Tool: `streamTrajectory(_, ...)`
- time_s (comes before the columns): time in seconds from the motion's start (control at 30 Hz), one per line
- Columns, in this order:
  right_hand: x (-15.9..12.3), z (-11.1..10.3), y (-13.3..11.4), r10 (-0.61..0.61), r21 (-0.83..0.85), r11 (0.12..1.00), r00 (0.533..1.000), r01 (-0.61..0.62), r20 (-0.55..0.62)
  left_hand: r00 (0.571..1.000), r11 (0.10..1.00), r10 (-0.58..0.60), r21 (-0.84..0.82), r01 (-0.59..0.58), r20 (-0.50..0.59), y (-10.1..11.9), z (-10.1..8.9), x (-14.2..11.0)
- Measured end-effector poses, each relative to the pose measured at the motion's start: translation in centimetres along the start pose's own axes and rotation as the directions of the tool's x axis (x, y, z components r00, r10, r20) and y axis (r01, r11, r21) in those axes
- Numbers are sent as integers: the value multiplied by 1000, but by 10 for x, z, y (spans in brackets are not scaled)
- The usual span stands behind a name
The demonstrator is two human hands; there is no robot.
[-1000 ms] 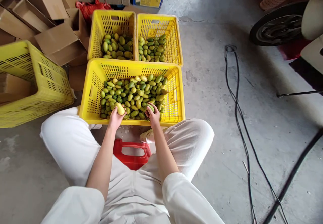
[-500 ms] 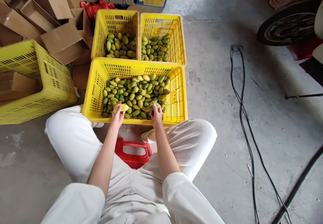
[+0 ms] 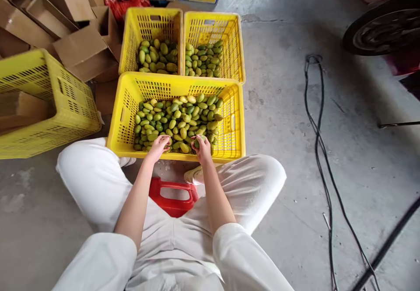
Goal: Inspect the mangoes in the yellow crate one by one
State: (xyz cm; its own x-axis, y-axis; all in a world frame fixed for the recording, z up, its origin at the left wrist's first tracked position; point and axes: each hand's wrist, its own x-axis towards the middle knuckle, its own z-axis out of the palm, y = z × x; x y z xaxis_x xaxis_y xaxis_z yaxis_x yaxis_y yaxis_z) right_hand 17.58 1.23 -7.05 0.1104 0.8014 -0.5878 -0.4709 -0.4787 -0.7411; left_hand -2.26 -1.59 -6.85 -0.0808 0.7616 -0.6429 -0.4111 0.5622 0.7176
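Directly in front of me, the near yellow crate (image 3: 113,127) holds many small green and yellow mangoes (image 3: 183,122). My right hand (image 3: 204,149) is closed around a green mango (image 3: 198,141) over the crate's near side. To its left, my left hand (image 3: 159,147) reaches over the near rim. Its fingers point right, curved above the pile with the thumb apart, and no mango shows clearly in its grasp. Part of what lies beneath its fingers is hidden.
Two more yellow crates (image 3: 243,48) with mangoes stand behind the near one. At left are another yellow crate (image 3: 74,107) and cardboard boxes (image 3: 85,54). A red plastic stool (image 3: 173,205) is under me. Black cables (image 3: 317,129) and a wheel (image 3: 377,30) are at right.
The yellow mango in my left hand no longer shows there. That hand has turned and shifted right. My right hand still holds a green mango, now turned in the fingers.
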Motion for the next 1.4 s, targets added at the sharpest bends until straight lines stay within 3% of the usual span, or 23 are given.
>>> streamTrajectory(0.1, 0, 3, -2, 14, -25, 1000, 999, -15, -44, 1000, 975, -8, 224, 3, 18, -1, -1, 11)
streamTrajectory(0.17, 0, 4, -3, 7, -21, 1000, 993, -10, -116, 995, 877, 42, 473, -78, 88, -2, 0, 24)
streamTrajectory(0.2, 1, 4, -4, -1, -14, 1000, 989, -1, -147, 984, 774, 67, 614, -154, 163, -3, 2, 32)
streamTrajectory(0.27, 1, 5, -5, -17, 3, 1000, 983, 18, -180, 918, 436, 45, 819, -372, 393, -8, 10, 51)
streamTrajectory(0.33, 1, 6, -5, -23, 9, 1000, 982, 25, -190, 805, 91, -101, 811, -578, 585, -16, 22, 70)
streamTrajectory(0.37, 0, 7, -4, -21, 5, 1000, 982, 22, -189, 763, 7, -162, 774, -633, 625, -21, 29, 78)
streamTrajectory(0.47, 0, 9, -4, 2, -24, 1000, 985, -7, -171, 717, -69, -239, 725, -685, 655, -38, 45, 95)
streamTrajectory(0.63, 3, 11, -6, 43, -11, 999, 975, -46, -216, 738, -127, -259, 735, -666, 624, -61, 52, 105)
streamTrajectory(0.87, 11, 7, -6, 128, 73, 991, 950, -112, -284, 810, -3, -250, 836, -548, 530, -70, 48, 113)
streamTrajectory(1.0, 14, 2, -7, 155, 169, 979, 953, -113, -262, 873, 111, -180, 891, -441, 454, -51, 31, 110)
streamTrajectory(1.07, 14, 0, -8, 156, 234, 966, 972, -114, -173, 909, 225, -94, 898, -378, 407, -32, 19, 100)
streamTrajectory(1.1, 13, -1, -9, 154, 255, 959, 982, -121, -113, 927, 342, -41, 877, -337, 372, -21, 14, 93)
streamTrajectory(1.17, 11, -2, -11, 142, 266, 954, 990, -138, 3, 965, 757, 50, 620, -205, 258, -2, 6, 72)
streamTrajectory(1.2, 10, -3, -11, 131, 262, 955, 990, -138, 44, 973, 886, 64, 437, -158, 221, 6, 4, 59)
streamTrajectory(1.27, 8, -3, -11, 98, 253, 961, 993, -112, 69, 983, 982, 72, 160, -99, 168, 17, 3, 34)
streamTrajectory(1.4, 8, -5, -9, 41, 256, 965, 999, -48, 35, 996, 982, 83, -170, -77, 29, 18, 4, -1)
